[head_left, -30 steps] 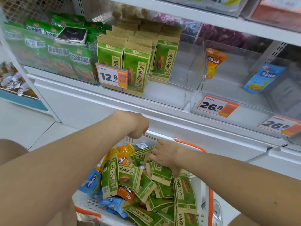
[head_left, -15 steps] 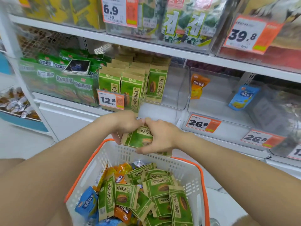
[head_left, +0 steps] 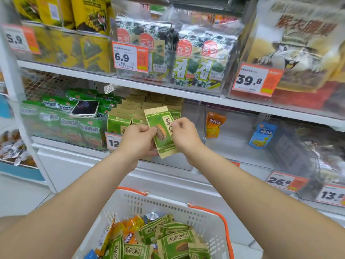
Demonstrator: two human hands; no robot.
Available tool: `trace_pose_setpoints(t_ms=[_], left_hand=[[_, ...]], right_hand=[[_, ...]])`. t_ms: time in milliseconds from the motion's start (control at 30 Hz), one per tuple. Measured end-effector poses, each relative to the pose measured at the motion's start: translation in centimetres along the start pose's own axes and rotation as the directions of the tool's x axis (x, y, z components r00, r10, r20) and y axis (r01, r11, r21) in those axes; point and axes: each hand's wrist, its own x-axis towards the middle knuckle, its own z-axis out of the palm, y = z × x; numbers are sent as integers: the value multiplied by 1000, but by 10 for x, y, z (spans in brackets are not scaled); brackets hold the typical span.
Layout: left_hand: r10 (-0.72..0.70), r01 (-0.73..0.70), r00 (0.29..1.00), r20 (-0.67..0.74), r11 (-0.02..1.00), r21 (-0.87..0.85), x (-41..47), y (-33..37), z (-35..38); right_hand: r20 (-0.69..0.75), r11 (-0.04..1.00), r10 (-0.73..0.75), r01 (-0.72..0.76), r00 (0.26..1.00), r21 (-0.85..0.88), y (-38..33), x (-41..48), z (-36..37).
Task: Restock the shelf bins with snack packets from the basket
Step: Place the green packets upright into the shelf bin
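Basket (head_left: 141, 202) sits closest to me at the bottom middle of the frame, white plastic with an orange rim. It's got a heap of green seed packets (head_left: 173, 240) in it, with a few orange ones and a bit of blue mixed in on the left.

Above that, in the middle of the frame, both my hands are on one green packet (head_left: 164, 139). My left hand (head_left: 137, 140) pinches its left edge with fingers curled, and my right hand (head_left: 183, 136) pinches the right edge the same way. The packet stands upright, top leaning a little to the left, with the printed front facing me. It's held in front of the clear bin (head_left: 193, 128) on the lower shelf. Can't tell if it's touching anything inside.

That bin holds rows of matching packets (head_left: 130, 109) on its left side, and my left hand half covers a price tag (head_left: 113, 142) on the front.

Left of it, another bin is full of darker green packs (head_left: 74, 124) with a phone (head_left: 85, 108) lying on top. To the right, one orange packet (head_left: 214, 125) stands in its own bin, and further right there's one blue packet (head_left: 263, 135).

Up top, the next shelf has seaweed packs (head_left: 199, 58) behind a 6.9 tag (head_left: 129, 57), and a 39.8 tag (head_left: 256, 79) sits at upper right.
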Motion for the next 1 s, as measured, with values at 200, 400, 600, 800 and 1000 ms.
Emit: trace_pose_setpoints(t_ms=[200, 400, 600, 800, 1000], left_hand=[[-50, 45, 996, -75, 996, -74, 13, -5, 4], [-51, 31, 990, -132, 988, -153, 20, -6, 10], [-35, 0, 977, -213, 986, -166, 31, -8, 12], [14, -34, 989, -149, 991, -132, 31, -14, 12], [166, -164, 985, -44, 985, 49, 26, -8, 10]], right_hand=[[87, 899, 138, -161, 987, 407, 12, 8, -11], [106, 843, 146, -180, 984, 507, 22, 12, -9], [59, 845, 194, -197, 979, 496, 28, 13, 4], [81, 823, 191, -204, 978, 530, 34, 9, 9], [4, 932, 62, -59, 998, 357, 24, 6, -3]])
